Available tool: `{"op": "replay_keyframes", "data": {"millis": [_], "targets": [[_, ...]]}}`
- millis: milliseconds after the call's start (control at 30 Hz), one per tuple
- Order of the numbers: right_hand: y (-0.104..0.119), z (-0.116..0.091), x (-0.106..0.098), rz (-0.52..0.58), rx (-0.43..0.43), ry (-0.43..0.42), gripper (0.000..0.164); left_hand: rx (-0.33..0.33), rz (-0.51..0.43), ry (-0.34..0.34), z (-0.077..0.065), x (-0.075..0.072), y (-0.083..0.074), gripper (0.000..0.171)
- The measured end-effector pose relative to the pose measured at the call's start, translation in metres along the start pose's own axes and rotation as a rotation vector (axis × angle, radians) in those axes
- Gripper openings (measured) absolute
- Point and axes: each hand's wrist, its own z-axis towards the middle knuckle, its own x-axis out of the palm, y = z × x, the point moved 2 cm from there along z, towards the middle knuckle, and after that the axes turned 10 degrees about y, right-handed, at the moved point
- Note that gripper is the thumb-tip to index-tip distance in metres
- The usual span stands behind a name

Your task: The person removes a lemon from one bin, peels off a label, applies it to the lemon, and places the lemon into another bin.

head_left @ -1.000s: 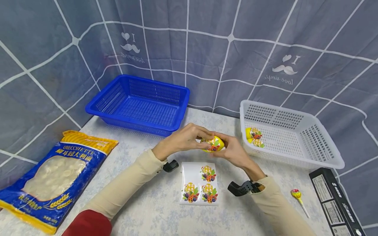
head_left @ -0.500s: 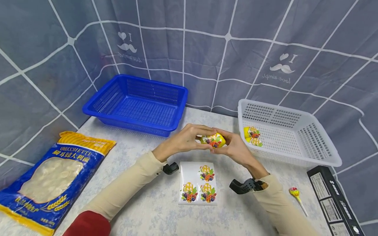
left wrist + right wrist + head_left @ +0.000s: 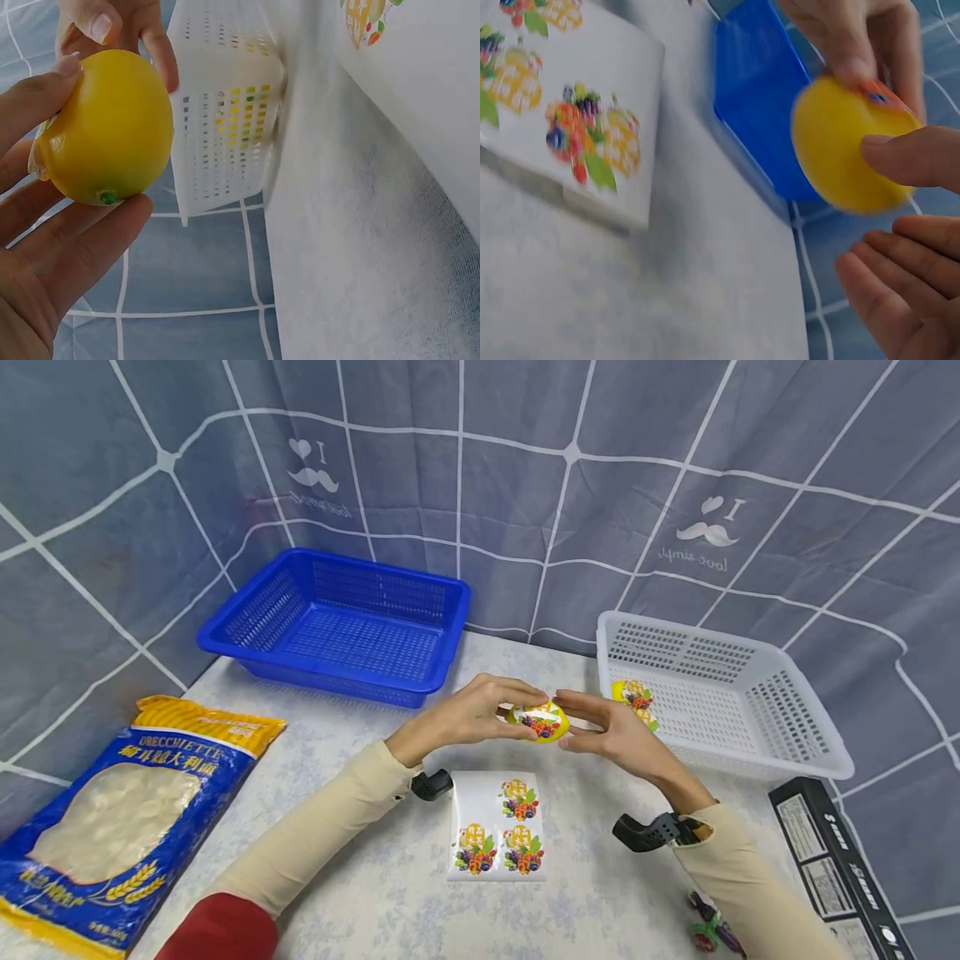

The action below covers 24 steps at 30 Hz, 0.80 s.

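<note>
My left hand point(image 3: 468, 714) holds a yellow lemon point(image 3: 120, 124) between thumb and fingers, above the table. A glossy sticker with printed fruit point(image 3: 538, 725) lies on the lemon's near side in the head view. Beside the lemon, on its right, my right hand point(image 3: 618, 731) has its fingers spread, with the thumb close to the peel; whether it touches cannot be told. Below both hands lies a white sticker sheet point(image 3: 472, 785) bearing several fruit prints. A white basket point(image 3: 750, 731) at the right contains yellow lemons point(image 3: 620, 690) with the same stickers.
At back left stands a blue basket point(image 3: 330, 672). A blue and yellow orecchiette bag point(image 3: 120, 810) lies at the left. On the right are a black box point(image 3: 832, 860) and a small purple, green and red item point(image 3: 708, 922) partly under the sleeve. A grey curtain point(image 3: 510, 510) backs the table.
My right hand has loosened from the lemon and drawn slightly right, while my left keeps hold. The lollipop is now hidden by the right sleeve, and the small purple item has come into view.
</note>
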Motion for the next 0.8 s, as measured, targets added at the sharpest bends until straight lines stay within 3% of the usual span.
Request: {"op": "replay_keyframes", "data": {"millis": [233, 400, 567, 800], "targets": [[-0.011, -0.035, -0.042, -0.085, -0.041, -0.202, 0.046, -0.029, 0.006, -0.030, -0.001, -0.001, 0.003, 0.043], [-0.024, -0.071, -0.082, -0.134, -0.012, -0.329, 0.043, -0.038, 0.001, -0.023, -0.001, 0.000, 0.003, 0.043], [-0.042, -0.116, -0.125, -0.159, 0.139, -0.376, 0.044, -0.054, -0.024, -0.021, -0.001, 0.001, 0.003, 0.044], [-0.073, -0.172, -0.168, -0.233, 0.448, -0.469, 0.061, -0.050, -0.028, -0.033, 0.001, 0.002, 0.005, 0.044]]}}
